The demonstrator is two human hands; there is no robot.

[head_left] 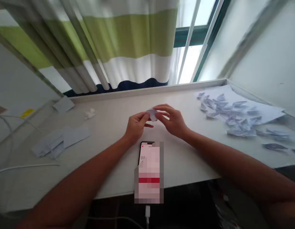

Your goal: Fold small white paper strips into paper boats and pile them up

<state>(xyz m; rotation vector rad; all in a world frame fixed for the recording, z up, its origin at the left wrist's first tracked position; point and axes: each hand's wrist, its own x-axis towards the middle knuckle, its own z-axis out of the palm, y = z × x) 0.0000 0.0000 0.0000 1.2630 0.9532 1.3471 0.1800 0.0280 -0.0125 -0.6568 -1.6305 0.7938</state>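
Over the middle of the white table, a small piece of white paper (152,114) is held between my two hands. My left hand (136,125) pinches its left edge between thumb and fingers. The fingers of my right hand (172,119) close on its right side, thumb below and index finger above. The paper looks folded or curved, though blur hides its exact shape. Just below the hands lies a phone (149,159) with a lit, partly pixelated screen.
Many small folded paper pieces (240,117) lie at the right, several on a large white sheet (264,109). Flat paper slips (75,137) are stacked at the left, near a crumpled scrap (89,114). A cable (147,211) reaches the phone. A curtain (128,41) hangs behind the table.
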